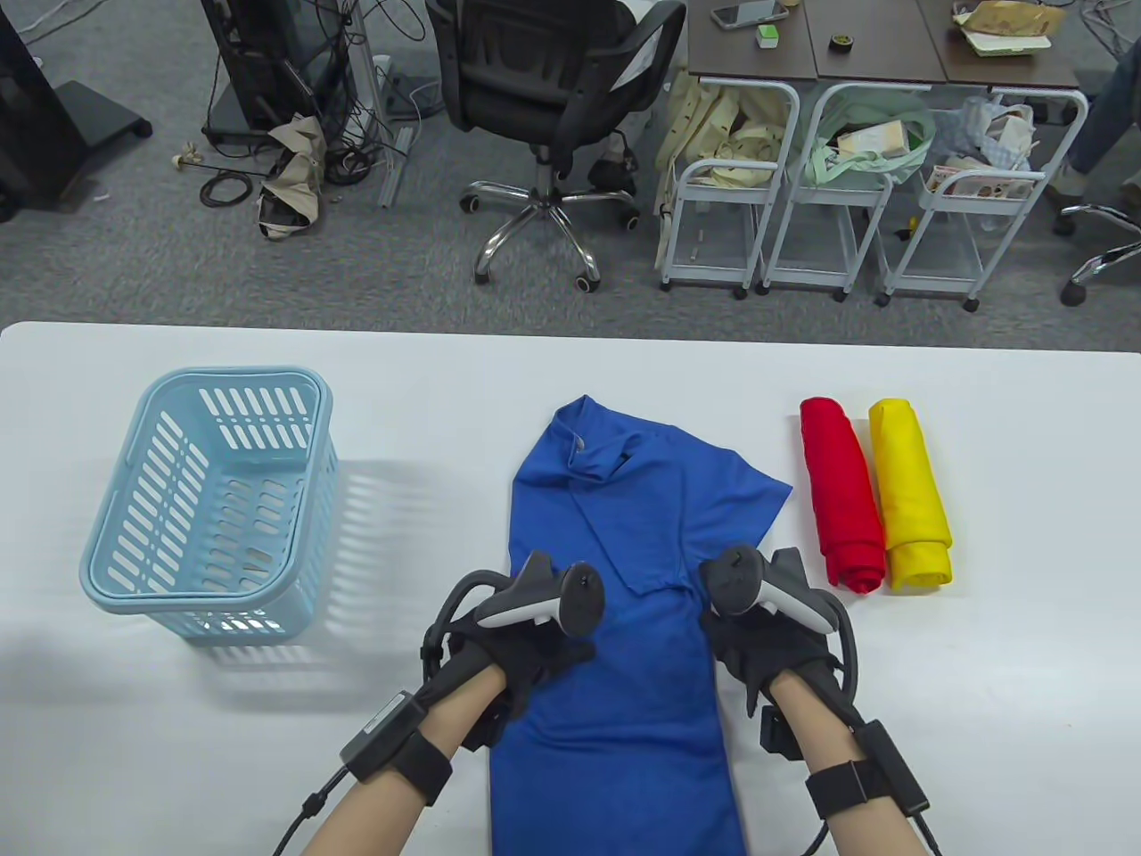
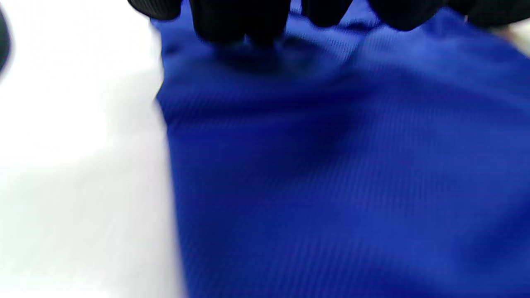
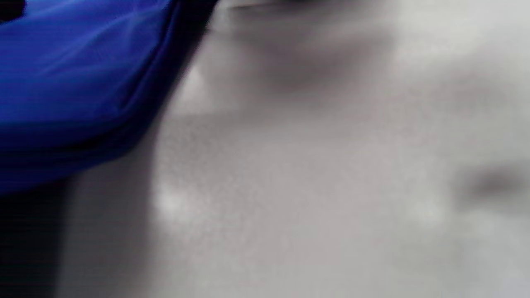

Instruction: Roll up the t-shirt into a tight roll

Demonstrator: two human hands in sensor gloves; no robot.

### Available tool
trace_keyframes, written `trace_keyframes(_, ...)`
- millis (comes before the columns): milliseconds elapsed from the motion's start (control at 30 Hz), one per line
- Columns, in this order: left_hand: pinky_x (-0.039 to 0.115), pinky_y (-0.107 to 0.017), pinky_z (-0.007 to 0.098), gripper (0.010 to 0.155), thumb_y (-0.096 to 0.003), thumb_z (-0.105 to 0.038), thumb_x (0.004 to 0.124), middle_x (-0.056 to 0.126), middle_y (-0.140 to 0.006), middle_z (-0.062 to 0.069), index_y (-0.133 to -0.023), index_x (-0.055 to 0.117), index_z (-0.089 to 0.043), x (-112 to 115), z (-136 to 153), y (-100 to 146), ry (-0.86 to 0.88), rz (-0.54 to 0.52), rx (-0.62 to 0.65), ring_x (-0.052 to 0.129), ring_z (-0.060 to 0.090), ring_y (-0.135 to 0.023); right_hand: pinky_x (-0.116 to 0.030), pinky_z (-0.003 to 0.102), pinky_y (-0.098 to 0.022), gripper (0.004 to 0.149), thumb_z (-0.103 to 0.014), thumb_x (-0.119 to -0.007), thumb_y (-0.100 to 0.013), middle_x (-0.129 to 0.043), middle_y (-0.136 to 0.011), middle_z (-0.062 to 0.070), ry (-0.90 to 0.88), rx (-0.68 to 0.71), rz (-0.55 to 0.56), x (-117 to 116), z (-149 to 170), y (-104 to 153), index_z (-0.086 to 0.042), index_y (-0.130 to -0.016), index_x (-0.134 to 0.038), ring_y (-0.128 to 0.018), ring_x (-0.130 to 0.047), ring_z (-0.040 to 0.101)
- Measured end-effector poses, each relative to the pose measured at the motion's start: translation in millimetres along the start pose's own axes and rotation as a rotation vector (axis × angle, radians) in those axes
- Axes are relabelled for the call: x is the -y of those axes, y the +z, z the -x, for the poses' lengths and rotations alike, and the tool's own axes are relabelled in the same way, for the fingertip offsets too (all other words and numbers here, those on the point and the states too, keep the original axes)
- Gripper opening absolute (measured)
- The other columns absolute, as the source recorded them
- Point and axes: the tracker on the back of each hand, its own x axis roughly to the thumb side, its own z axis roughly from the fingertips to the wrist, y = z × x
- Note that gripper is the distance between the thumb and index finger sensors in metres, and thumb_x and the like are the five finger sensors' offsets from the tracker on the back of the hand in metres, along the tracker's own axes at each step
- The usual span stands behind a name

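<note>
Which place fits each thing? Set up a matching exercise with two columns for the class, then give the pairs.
Things:
1. light blue plastic basket
2. blue t-shirt
3. red rolled shirt
4. yellow rolled shirt

Places:
A. farthest right
B. left side of the table
C. under both hands
D. between the blue and yellow shirts

Pairs: 1-B, 2-C, 3-D, 4-A

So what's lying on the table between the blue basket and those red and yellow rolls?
The blue t-shirt lies spread flat between the basket and the rolls, seen in the table view.
</note>
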Motion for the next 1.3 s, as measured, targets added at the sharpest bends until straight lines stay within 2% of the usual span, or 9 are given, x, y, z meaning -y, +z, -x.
trace_keyframes(300,0.052,-0.079,0.058,0.067,-0.0525,-0.05,0.07,0.046,-0.122,0.008,-0.113,0.043,-0.038,-25,-51,-56,-0.13,-0.172,-0.048,0.061,0.032,-0.107,-0.032,0.059,-0.076,0.061,-0.036,-0.049,-0.064,-0.014,-0.12,0.01,-0.028,-0.001,0.036,-2,8,7,-0.024,-0.116,-0.02,-0.113,-0.015,0.04)
trace_keyframes(533,0.059,-0.077,0.057,0.038,-0.0513,-0.041,0.073,0.083,-0.099,-0.006,-0.089,0.079,-0.037,-19,-58,-71,-0.208,-0.369,-0.067,0.085,0.023,-0.092,-0.032,0.057,-0.077,0.061,-0.036,-0.049,-0.064,-0.016,-0.12,0.011,-0.057,0.001,0.039,2,16,4,-0.021,-0.117,-0.022,-0.112,-0.016,0.04)
trace_keyframes(633,0.059,-0.077,0.059,0.039,-0.0505,-0.039,0.071,0.085,-0.097,-0.005,-0.088,0.078,-0.034,-41,-12,-50,-0.495,-0.456,-0.375,0.087,0.023,-0.091,-0.033,0.056,-0.077,0.061,-0.036,-0.049,-0.064,-0.016,-0.12,0.011,-0.058,-0.012,0.044,2,18,5,-0.02,-0.117,-0.021,-0.112,-0.016,0.04)
trace_keyframes(733,0.058,-0.076,0.06,0.043,-0.0533,-0.034,0.066,0.074,-0.109,0.002,-0.096,0.073,-0.033,-73,32,-6,-0.458,-0.522,-0.74,0.077,0.031,-0.101,-0.034,0.056,-0.077,0.063,-0.037,-0.048,-0.065,-0.015,-0.12,0.012,-0.045,-0.021,0.051,2,17,5,-0.019,-0.117,-0.02,-0.112,-0.016,0.041)
trace_keyframes(833,0.052,-0.077,0.062,0.06,-0.0559,-0.045,0.06,0.055,-0.12,0.014,-0.112,0.053,-0.026,-78,36,52,0.022,-0.626,-0.576,0.062,0.041,-0.107,-0.033,0.057,-0.077,0.065,-0.038,-0.046,-0.065,-0.01,-0.119,0.016,-0.041,-0.043,0.067,3,12,3,-0.016,-0.116,-0.012,-0.111,-0.013,0.044)
trace_keyframes(967,0.059,-0.075,0.061,0.064,-0.0537,-0.056,0.058,0.068,-0.117,0.013,-0.111,0.06,-0.027,-29,12,47,0.2,-0.348,-0.306,0.073,0.041,-0.103,-0.034,0.056,-0.077,0.063,-0.038,-0.049,-0.065,-0.015,-0.121,0.015,0.013,0.057,0.134,11,-17,26,-0.018,-0.118,-0.02,-0.112,-0.015,0.043)
trace_keyframes(1100,0.044,-0.078,0.065,0.08,-0.05,-0.068,0.047,0.029,-0.127,0.015,-0.117,0.024,-0.031,34,-6,8,0.116,0.03,-0.245,0.041,0.045,-0.114,-0.049,0.053,-0.076,0.06,-0.043,-0.056,-0.063,-0.041,-0.121,0.01,0.033,0.264,0.017,-5,-48,38,-0.022,-0.117,-0.04,-0.114,-0.041,0.039)
trace_keyframes(1200,0.034,-0.08,0.064,0.081,-0.0463,-0.069,0.033,-0.001,-0.12,0.01,-0.109,0.0,-0.032,49,10,0,-0.113,0.051,-0.223,0.014,0.041,-0.112,-0.04,0.053,-0.077,0.073,-0.052,-0.059,-0.061,-0.019,-0.12,0.007,0.181,0.138,-0.048,-21,-46,27,-0.023,-0.117,-0.023,-0.113,-0.019,0.036)
trace_keyframes(1300,0.033,-0.08,0.065,0.077,-0.05,-0.063,0.048,0.007,-0.123,0.009,-0.112,0.011,-0.035,40,46,15,-0.031,0.041,-0.313,0.014,0.041,-0.113,-0.036,0.054,-0.078,0.078,-0.055,-0.06,-0.06,-0.01,-0.119,0.007,0.19,0.049,-0.039,-16,-31,17,-0.024,-0.116,-0.014,-0.113,-0.014,0.035)
